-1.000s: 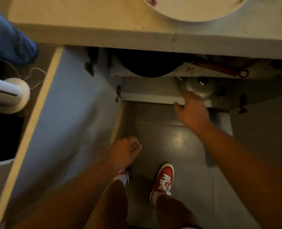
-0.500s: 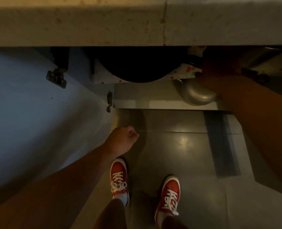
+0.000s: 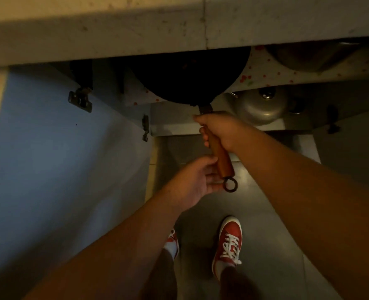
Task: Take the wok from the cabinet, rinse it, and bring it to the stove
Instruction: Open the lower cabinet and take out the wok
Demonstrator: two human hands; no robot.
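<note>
A black wok lies on the cabinet's upper shelf, half under the counter edge, with its bowl still over the cherry-print shelf liner. Its wooden handle sticks out toward me and ends in a dark metal ring. My right hand is closed around the upper part of the handle. My left hand sits beside the handle's lower end, fingers curled and touching it near the ring.
The blue cabinet door stands open on the left with its hinges showing. A metal pot lid rests on the lower shelf, right of the wok. The stone counter edge overhangs above. My red shoes stand on grey floor tiles.
My right hand came out of the upper shelf gripping the wok's handle and the wok slid outward. My left hand rose from a loose fist to the handle's end.
</note>
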